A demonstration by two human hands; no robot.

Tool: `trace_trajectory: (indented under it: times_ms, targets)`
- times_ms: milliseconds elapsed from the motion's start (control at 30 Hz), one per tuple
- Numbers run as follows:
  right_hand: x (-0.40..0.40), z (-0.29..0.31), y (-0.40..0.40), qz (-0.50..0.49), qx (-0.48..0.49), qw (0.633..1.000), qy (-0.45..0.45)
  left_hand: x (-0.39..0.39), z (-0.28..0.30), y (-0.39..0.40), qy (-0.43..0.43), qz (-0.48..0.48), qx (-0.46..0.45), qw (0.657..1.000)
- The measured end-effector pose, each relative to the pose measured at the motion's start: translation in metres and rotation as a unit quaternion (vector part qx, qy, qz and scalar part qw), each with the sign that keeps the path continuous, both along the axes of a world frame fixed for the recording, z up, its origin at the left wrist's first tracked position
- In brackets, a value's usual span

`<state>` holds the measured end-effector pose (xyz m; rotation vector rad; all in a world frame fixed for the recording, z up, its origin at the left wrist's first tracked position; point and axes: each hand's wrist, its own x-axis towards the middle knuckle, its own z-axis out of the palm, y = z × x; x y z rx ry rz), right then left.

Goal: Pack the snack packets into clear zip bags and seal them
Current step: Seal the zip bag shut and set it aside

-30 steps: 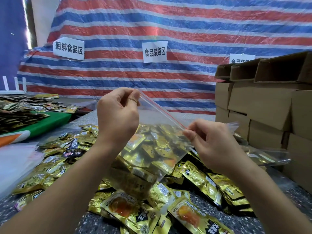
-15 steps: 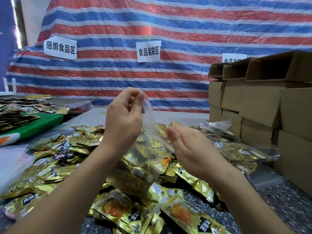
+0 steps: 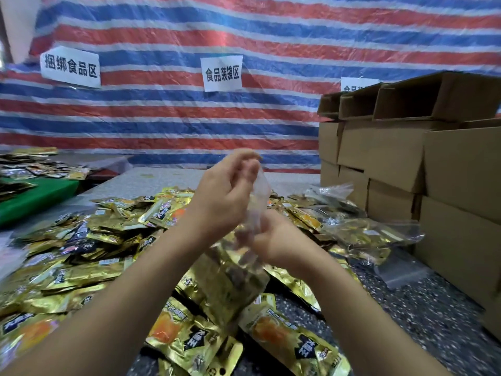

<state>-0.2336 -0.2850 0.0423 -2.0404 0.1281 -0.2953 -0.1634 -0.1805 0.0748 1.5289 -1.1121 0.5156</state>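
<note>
A clear zip bag [image 3: 238, 270] filled with gold snack packets hangs between my hands above the table. My left hand [image 3: 222, 196] pinches the bag's top edge, fingers curled over it. Lower and to the right, my right hand [image 3: 273, 240] grips the bag's side; its fingers are partly hidden behind the plastic. Loose gold snack packets [image 3: 89, 240] lie in a wide pile under and around my arms. The picture is blurred by motion.
Stacked cardboard boxes [image 3: 406, 164] stand at the right. Filled clear bags [image 3: 371, 234] lie in front of them, and an empty clear bag [image 3: 401, 272] lies on the speckled table [image 3: 433, 321]. A green board [image 3: 32, 199] with more packets is at the left.
My right hand slid left along the bag's top toward my left hand, then dropped lower onto the bag's side. The bag's mouth went from stretched wide to gathered narrow.
</note>
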Motion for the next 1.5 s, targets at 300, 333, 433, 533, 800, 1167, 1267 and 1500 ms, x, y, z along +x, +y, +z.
trace_trajectory:
  times_ms: [300, 333, 433, 533, 800, 1167, 1267, 1500]
  targets:
    - [0.013, 0.013, -0.121, -0.242, 0.441, 0.846, -0.175, 0.008, -0.017, 0.017, 0.082, 0.046, -0.008, 0.996]
    - [0.013, 0.008, -0.131, -0.254, 0.467, 0.827, -0.184, 0.009, -0.020, 0.018, 0.091, 0.045, -0.004, 0.995]
    - [0.007, -0.021, -0.150, -0.277, 0.495, 0.811, -0.145, 0.012, -0.032, 0.021, 0.120, 0.050, 0.006, 0.992]
    - [0.007, -0.042, -0.163, -0.314, 0.508, 0.796, -0.097, 0.013, -0.042, 0.024, 0.152, 0.039, 0.021, 0.987]
    - [0.004, -0.028, -0.162, -0.490, 0.375, 0.769, -0.170, 0.013, -0.060, 0.035, 0.134, 0.033, 0.112, 0.984]
    - [0.018, -0.028, -0.110, -0.368, -0.037, 0.908, -0.197, 0.030, -0.074, 0.064, 0.106, 0.064, 0.298, 0.946]
    - [0.027, -0.032, -0.089, -0.300, -0.052, 0.936, -0.178, 0.031, -0.088, 0.064, 0.083, 0.069, 0.338, 0.935]
    - [0.035, -0.039, -0.055, -0.179, -0.096, 0.966, -0.162, 0.034, -0.108, 0.064, -0.009, 0.123, 0.342, 0.932]
